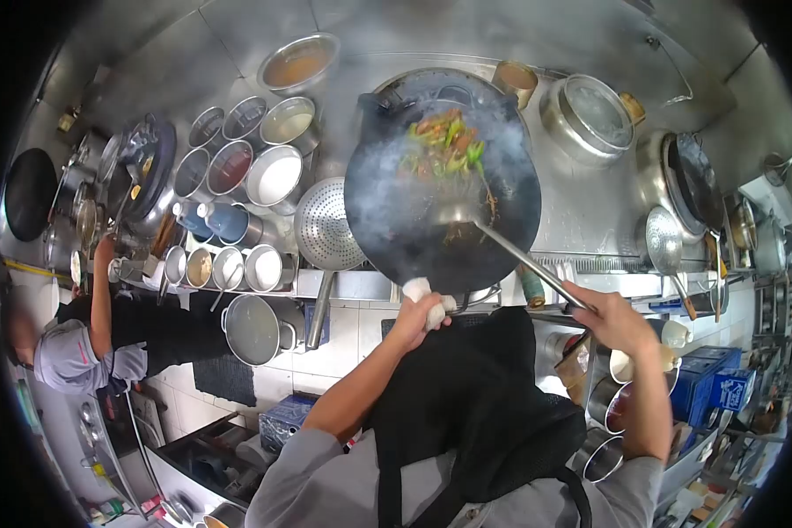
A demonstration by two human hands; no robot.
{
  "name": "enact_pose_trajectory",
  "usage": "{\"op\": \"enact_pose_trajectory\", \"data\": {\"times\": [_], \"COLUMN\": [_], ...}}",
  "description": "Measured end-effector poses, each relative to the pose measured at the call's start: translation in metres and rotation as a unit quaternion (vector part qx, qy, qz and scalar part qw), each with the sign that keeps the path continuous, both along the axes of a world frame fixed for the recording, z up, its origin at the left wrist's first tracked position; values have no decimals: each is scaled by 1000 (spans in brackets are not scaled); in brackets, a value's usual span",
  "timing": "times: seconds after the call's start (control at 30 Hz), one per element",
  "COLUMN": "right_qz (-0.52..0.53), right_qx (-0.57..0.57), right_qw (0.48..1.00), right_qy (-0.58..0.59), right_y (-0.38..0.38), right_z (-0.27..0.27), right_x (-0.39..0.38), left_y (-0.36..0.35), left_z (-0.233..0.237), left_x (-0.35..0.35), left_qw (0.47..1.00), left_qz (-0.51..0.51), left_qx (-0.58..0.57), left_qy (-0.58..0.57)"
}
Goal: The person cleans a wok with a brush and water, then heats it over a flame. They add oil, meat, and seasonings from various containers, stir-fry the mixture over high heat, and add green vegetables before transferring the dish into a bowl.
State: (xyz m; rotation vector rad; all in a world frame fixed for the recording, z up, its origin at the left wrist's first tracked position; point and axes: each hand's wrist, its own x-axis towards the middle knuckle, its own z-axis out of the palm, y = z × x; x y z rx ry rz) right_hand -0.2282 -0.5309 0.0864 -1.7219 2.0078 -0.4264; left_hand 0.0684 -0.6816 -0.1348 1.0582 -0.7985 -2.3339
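Observation:
A large black wok [378,194] stands on the range, with smoke or steam around it. Green and reddish-brown food pieces [449,141] are in its far part, blurred and partly over the dark wall. My left hand [422,319] is closed round a white cloth [424,295] at the wok's near edge; what lies under the cloth is hidden. Near the wok's right side, my right hand [612,319] grips the long metal handle of a ladle [528,262]. The ladle's bowl is inside the wok, below the food.
A perforated strainer [328,222] and several metal containers [275,179] sit left of the wok. At the right are a lidded pot [587,119] and another strainer [664,239]. A co-worker [77,348] stands at the far left.

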Motion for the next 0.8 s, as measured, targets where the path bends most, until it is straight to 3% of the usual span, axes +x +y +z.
{"op": "enact_pose_trajectory", "data": {"times": [0.07,0.1,0.17,0.2,0.27,0.3,0.37,0.4,0.43,0.5,0.53,0.57,0.63,0.73,0.8], "right_qz": [-52,-41,-106,-107,43,-20,-86,-88,-87,-170,-138,-214,-184,-219,-204], "right_qx": [236,208,283,284,24,99,74,-1,-80,-45,-135,-41,-159,-138,-187], "right_qw": [970,976,953,953,999,992,993,996,991,976,978,970,969,966,961], "right_qy": [-27,-41,-18,-20,11,73,31,-14,-56,-131,-73,-109,-29,-27,-14], "right_y": [-9,-12,-37,-37,-36,-41,-30,-12,3,16,21,17,1,-25,-38], "right_z": [67,76,98,74,-8,-20,-51,-78,-95,-72,-84,-66,-72,-60,-54], "right_x": [4,-2,3,-6,-33,-16,4,9,10,39,40,50,51,49,48], "left_y": [-17,-40,-77,-80,-81,-64,-27,-11,-3,-5,-9,-13,-25,-33,-35], "left_z": [43,58,82,80,67,31,-22,-44,-38,-16,-5,6,30,46,54], "left_x": [-8,-19,-34,-38,-50,-45,-29,-23,-9,4,-1,-8,-12,-19,-21], "left_qw": [1000,999,994,994,994,999,1000,998,1000,999,998,994,995,988,988], "left_qz": [16,22,37,36,36,34,1,42,13,9,47,83,66,77,80], "left_qx": [18,35,105,106,86,23,14,42,6,30,45,64,60,109,103], "left_qy": [-17,-3,-9,-10,-57,-19,-14,-23,-11,28,28,24,37,78,85]}}
